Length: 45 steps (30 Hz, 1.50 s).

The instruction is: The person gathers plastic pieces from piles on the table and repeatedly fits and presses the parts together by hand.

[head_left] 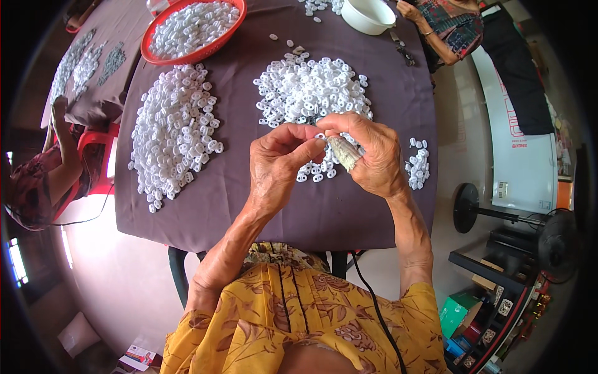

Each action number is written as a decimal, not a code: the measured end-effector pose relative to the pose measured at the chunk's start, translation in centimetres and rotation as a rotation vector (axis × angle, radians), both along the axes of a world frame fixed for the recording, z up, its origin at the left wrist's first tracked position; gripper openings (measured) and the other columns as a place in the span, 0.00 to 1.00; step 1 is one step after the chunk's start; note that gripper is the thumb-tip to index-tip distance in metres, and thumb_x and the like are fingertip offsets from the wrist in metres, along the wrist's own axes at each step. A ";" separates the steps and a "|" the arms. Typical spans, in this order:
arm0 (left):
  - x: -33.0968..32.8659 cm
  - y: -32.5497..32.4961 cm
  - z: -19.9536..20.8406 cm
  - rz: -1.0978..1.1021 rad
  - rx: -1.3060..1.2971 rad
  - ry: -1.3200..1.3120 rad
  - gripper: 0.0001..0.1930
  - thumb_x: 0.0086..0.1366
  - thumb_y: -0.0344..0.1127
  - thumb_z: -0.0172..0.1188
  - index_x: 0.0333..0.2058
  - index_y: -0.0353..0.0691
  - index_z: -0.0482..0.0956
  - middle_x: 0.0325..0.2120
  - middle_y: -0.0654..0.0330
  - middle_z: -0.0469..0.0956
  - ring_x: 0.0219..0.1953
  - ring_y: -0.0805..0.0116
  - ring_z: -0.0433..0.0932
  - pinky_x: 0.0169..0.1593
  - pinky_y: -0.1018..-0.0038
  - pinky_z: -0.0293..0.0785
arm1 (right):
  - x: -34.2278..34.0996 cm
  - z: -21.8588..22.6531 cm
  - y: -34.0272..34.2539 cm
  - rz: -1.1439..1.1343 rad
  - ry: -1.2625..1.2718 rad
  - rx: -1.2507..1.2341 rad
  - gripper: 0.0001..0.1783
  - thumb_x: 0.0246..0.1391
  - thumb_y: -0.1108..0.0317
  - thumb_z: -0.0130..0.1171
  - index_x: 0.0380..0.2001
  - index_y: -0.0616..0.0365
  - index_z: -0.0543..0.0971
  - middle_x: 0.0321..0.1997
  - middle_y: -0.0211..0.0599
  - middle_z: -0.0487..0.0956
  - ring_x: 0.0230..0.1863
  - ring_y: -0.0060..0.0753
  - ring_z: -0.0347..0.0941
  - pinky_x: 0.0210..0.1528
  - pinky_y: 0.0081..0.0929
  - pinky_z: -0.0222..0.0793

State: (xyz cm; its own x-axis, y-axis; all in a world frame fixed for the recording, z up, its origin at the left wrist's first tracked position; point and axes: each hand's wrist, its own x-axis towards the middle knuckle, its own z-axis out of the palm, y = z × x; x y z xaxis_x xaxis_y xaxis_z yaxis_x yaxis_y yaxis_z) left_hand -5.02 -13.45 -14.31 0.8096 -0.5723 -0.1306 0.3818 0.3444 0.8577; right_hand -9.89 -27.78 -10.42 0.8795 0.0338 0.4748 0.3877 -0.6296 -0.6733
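Over the near middle of the table my two hands meet at the fingertips. My left hand point(274, 163) is closed, its thumb and forefinger pinching a small white plastic piece point(321, 136). Facing it, my right hand point(378, 156) is closed around a pale, worn, cloth-like wrapped thing point(344, 153); whether a tool is inside it I cannot tell. Just beyond both hands spreads a heap of white oval plastic pieces with two holes point(314, 90), partly hidden by my fingers. A longer heap of the same pieces point(174, 131) lies to the left.
A brown cloth covers the table point(237, 68). At the back stand a red basket point(148, 50) full of white pieces and a white bowl point(369, 17). A small pile point(418, 163) lies near the right edge. Other people sit at the far right and left. A fan point(554, 246) stands right.
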 end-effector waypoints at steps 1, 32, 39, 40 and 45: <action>-0.1 0.0 0.0 -0.001 -0.001 0.000 0.04 0.55 0.26 0.57 0.31 0.32 0.75 0.22 0.62 0.75 0.25 0.77 0.72 0.32 0.81 0.69 | 0.0 0.0 0.0 0.008 0.004 -0.015 0.17 0.38 0.85 0.56 0.35 0.60 0.74 0.33 0.35 0.78 0.32 0.33 0.77 0.35 0.23 0.72; -0.1 -0.1 0.2 0.029 -0.106 0.123 0.05 0.54 0.28 0.60 0.29 0.33 0.76 0.23 0.61 0.76 0.25 0.76 0.73 0.32 0.80 0.69 | 0.1 -1.3 -0.6 0.046 0.219 0.399 0.12 0.40 0.75 0.44 0.30 0.66 0.73 0.33 0.36 0.74 0.36 0.22 0.70 0.42 0.19 0.65; -0.2 -0.1 0.0 0.051 -0.064 0.097 0.05 0.54 0.28 0.61 0.28 0.33 0.76 0.22 0.62 0.75 0.24 0.77 0.72 0.32 0.81 0.68 | 0.2 -1.9 -0.2 0.005 0.186 0.347 0.05 0.44 0.80 0.49 0.28 0.64 0.72 0.30 0.34 0.74 0.33 0.21 0.69 0.39 0.18 0.65; -0.2 -0.1 -0.1 0.050 -0.071 0.096 0.05 0.54 0.28 0.61 0.29 0.33 0.76 0.22 0.62 0.75 0.24 0.77 0.72 0.32 0.81 0.68 | 0.3 -2.0 -0.2 0.006 0.186 0.347 0.05 0.44 0.80 0.49 0.28 0.64 0.72 0.30 0.34 0.74 0.33 0.21 0.69 0.39 0.18 0.65; 0.2 -0.4 -1.0 0.053 -0.139 0.153 0.05 0.54 0.27 0.59 0.30 0.33 0.75 0.24 0.61 0.76 0.25 0.74 0.74 0.33 0.79 0.71 | 0.5 -2.2 -0.3 -0.024 0.307 0.427 0.04 0.48 0.77 0.52 0.30 0.63 0.74 0.31 0.31 0.75 0.35 0.19 0.70 0.40 0.17 0.66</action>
